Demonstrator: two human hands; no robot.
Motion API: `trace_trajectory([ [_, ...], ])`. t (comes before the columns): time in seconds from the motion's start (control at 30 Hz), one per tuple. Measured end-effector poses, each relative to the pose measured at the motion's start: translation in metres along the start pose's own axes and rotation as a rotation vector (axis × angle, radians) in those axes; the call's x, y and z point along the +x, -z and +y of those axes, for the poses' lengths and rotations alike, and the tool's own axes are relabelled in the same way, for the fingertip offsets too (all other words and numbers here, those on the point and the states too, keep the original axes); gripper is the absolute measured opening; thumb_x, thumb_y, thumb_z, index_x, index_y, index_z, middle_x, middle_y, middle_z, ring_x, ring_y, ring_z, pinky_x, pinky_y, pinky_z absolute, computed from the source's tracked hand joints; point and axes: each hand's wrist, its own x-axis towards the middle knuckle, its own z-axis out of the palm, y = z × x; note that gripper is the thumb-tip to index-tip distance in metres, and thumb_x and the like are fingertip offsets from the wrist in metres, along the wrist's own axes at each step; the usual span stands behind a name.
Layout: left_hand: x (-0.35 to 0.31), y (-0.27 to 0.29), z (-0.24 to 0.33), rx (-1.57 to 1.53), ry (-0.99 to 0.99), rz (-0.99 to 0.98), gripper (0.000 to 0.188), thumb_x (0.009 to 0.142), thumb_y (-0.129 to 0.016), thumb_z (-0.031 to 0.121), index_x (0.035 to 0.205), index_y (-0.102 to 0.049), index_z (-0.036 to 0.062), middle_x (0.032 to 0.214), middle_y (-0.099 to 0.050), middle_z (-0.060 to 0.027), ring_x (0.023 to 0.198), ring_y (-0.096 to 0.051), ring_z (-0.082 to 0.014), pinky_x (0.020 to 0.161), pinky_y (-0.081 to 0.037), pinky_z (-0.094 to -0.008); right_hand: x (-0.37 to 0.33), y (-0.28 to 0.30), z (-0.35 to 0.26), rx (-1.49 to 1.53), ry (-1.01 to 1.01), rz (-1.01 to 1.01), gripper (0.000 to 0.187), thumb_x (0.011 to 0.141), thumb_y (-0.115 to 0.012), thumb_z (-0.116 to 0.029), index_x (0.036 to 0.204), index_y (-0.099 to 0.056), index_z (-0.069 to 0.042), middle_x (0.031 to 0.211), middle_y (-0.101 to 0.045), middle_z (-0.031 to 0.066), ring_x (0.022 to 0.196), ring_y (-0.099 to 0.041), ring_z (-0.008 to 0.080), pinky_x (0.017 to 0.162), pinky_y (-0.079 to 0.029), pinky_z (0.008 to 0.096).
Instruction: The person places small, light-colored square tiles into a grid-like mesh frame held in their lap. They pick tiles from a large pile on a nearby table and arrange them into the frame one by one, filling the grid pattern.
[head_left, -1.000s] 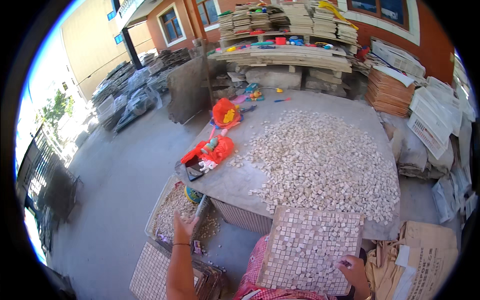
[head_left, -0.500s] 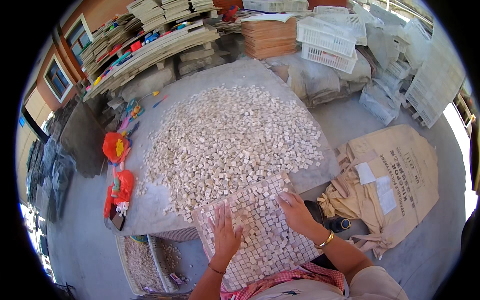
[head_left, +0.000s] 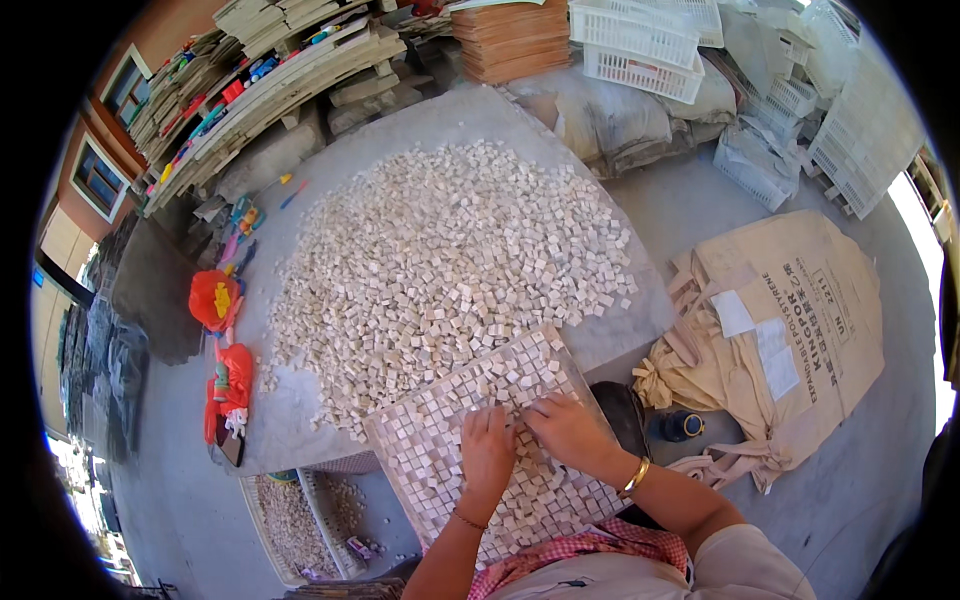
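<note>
A square tray board (head_left: 392,437) lies tilted across my lap, its near edge over a red checked cloth (head_left: 540,558). Small pale stone mosaic tiles (head_left: 430,410) cover it, some in neat rows in the grid, others loose and askew. My left hand (head_left: 487,455) rests at the middle of the board, fingers bent and close together on the tiles. Just right of it, my right hand (head_left: 568,430) has its fingers drawn together among the tiles, nearly touching the left. Whatever the fingertips grip is hidden beneath them.
Beyond the board, a big heap of loose tiles (head_left: 450,250) covers the grey table (head_left: 470,115). Red plastic bags (head_left: 235,375) lie along its left edge. A tile-filled crate (head_left: 262,520) stands below left. At right are a dark bottle (head_left: 682,426) and a large tan sack (head_left: 800,330).
Both hands have moved toward each other at the board's middle, the left going right. Their fingers, spread before, are now bent and together. The view has shifted slightly.
</note>
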Motion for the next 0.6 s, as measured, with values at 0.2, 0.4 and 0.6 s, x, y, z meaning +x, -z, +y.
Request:
trace_trajectory([
  [0.2, 0.001, 0.004, 0.002, -0.028, -0.091, 0.025, 0.027, 0.069, -0.063, -0.001, 0.096, -0.059, 0.0023, 0.090, -0.056, -0.0113, 0.087, -0.051, -0.0307, 0.079, -0.042, -0.0403, 0.001, 0.007, 0.005, 0.373, -0.248, 0.082, 0.017, 0.079, -0.059, -0.006, 0.094, -0.060, 0.001, 0.080, -0.063, 0.0110, 0.071, -0.060, 0.0228, 0.065, -0.048, 0.0317],
  [0.4, 0.006, 0.003, 0.006, 0.084, -0.158, 0.014, 0.020, 0.071, -0.061, 0.000, 0.091, -0.063, 0.0027, 0.087, -0.056, -0.0093, 0.082, -0.052, -0.0274, 0.073, -0.044, -0.0370, -0.008, 0.017, 0.011, 1.145, -0.613, 0.022, 0.016, 0.085, -0.058, -0.008, 0.093, -0.062, 0.005, 0.078, -0.066, 0.0075, 0.065, -0.061, 0.0103, 0.060, -0.050, 0.0229],
  [0.6, 0.013, 0.004, 0.005, 0.203, -0.165, -0.112, 0.014, 0.069, -0.056, 0.003, 0.083, -0.058, 0.0046, 0.081, -0.051, -0.0071, 0.079, -0.052, -0.0250, 0.070, -0.045, -0.0362, -0.024, 0.016, 0.009, 0.651, -0.366, -0.012, 0.013, 0.080, -0.058, -0.006, 0.090, -0.062, 0.001, 0.078, -0.065, 0.0133, 0.068, -0.063, 0.0235, 0.064, -0.050, 0.0315],
])
